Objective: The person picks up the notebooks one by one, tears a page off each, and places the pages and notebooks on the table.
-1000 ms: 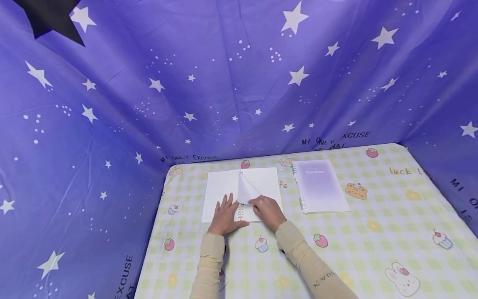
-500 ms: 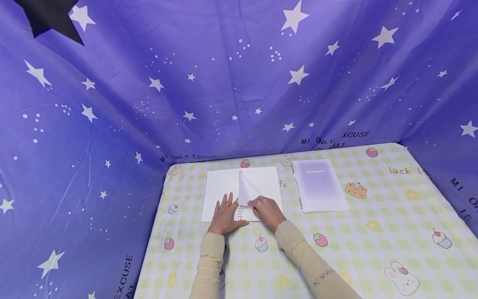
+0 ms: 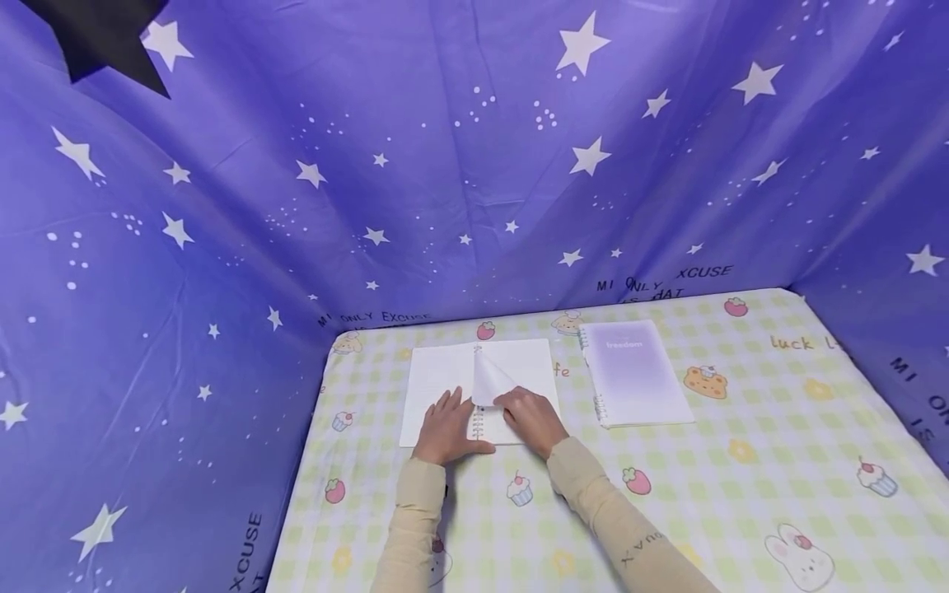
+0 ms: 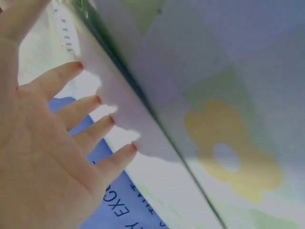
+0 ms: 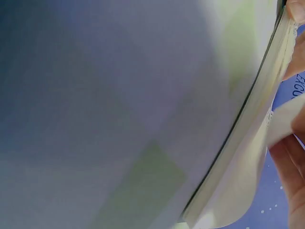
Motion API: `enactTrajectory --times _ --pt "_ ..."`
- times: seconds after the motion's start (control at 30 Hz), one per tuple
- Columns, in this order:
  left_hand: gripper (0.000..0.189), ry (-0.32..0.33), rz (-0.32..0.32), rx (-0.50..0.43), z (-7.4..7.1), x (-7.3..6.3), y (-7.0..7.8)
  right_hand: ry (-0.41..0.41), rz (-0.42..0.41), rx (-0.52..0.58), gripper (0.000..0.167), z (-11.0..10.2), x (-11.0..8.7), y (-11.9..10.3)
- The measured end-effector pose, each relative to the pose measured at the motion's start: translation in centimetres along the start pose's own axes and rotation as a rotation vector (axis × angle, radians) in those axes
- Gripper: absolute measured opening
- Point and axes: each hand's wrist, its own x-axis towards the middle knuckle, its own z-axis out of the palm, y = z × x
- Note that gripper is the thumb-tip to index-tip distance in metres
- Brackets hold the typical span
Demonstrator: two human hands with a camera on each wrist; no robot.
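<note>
An open spiral-bound notebook (image 3: 432, 372) with white pages lies on the table in the head view. My left hand (image 3: 447, 428) rests on its left page beside the coils, fingers spread, thumb reaching across the binding's near end. In the left wrist view those fingers (image 4: 116, 157) are straight along the page. My right hand (image 3: 532, 420) pinches the lower part of a page (image 3: 489, 380), which is pulled up into a slanted fold over the right side. In the right wrist view this page (image 5: 282, 121) sits between thumb and fingers, partly cut off by the frame edge.
A closed purple notebook (image 3: 633, 379) marked "freedom" lies to the right, its coils facing the open one. Under both is a green-and-white checked tablecloth (image 3: 741, 502) with cartoon prints. A blue star-patterned curtain (image 3: 445, 198) encloses the table's back and sides.
The head view has tilted up slightly. Both hands keep their places on the notebook, and the page stays folded up in the right hand's pinch.
</note>
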Motion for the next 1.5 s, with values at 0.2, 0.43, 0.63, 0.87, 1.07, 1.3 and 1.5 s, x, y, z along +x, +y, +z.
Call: enactTrajectory --times 0.2,0.43,0.63,0.87,1.07,1.3,1.5 --pt "0.100 0.004 0.031 -0.001 0.0 0.5 -0.6 0.108 -0.011 -0.035 0.019 -0.2 0.8 0.1" --pt "0.058 0.029 0.067 -0.050 0.0 1.1 -1.6 0.124 0.008 -0.029 0.015 -0.7 1.4 -0.4" --pt "0.053 0.018 0.052 -0.055 -0.2 1.9 -2.1 0.099 0.018 -0.007 0.017 -0.5 0.9 -0.7" --pt "0.053 -0.048 -0.026 -0.005 -0.7 2.2 -1.2 0.085 0.006 -0.008 0.018 -0.2 0.2 -1.0" --pt "0.052 -0.027 -0.053 0.006 -1.0 2.4 -0.5 0.092 0.001 -0.009 0.017 -0.3 0.2 -1.4" --pt "0.051 -0.053 -0.079 0.052 -0.8 2.7 -0.6 0.069 -0.006 -0.031 0.017 -0.4 0.0 -1.6" --pt "0.050 -0.068 -0.090 0.052 -0.3 3.0 -1.1 0.076 0.001 0.014 0.017 -0.6 -0.3 -1.6"
